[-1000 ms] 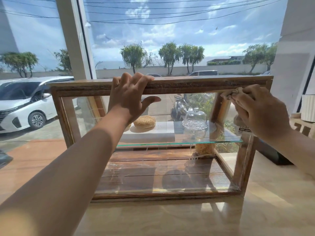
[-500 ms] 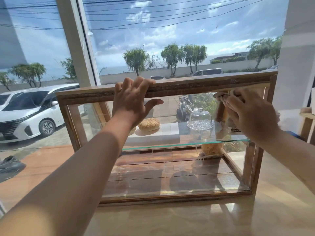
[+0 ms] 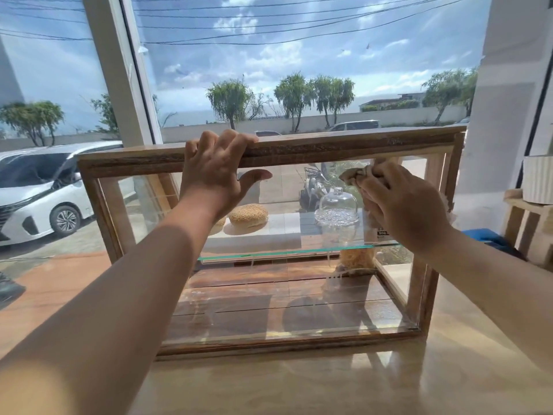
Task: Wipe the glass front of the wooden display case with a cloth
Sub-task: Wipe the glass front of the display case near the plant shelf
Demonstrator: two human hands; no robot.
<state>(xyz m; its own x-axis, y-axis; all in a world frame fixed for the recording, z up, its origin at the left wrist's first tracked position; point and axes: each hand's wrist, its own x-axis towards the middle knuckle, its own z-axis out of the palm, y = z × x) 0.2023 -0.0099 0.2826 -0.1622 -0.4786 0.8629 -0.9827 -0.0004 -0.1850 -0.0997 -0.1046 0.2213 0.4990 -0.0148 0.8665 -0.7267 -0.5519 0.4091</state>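
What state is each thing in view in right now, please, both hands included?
Case: upright.
Glass front: streaked in its lower part.
Cloth: bunched up, against the Glass front's upper right.
Left hand: grips the Case's top rail.
Right hand: holds the Cloth, pressing it to the glass.
Bun: lying inside, upper level.
Dome: upright inside, right of the Bun.

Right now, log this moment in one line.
left hand: grips display case top rail | right hand: holds cloth against glass front, upper right
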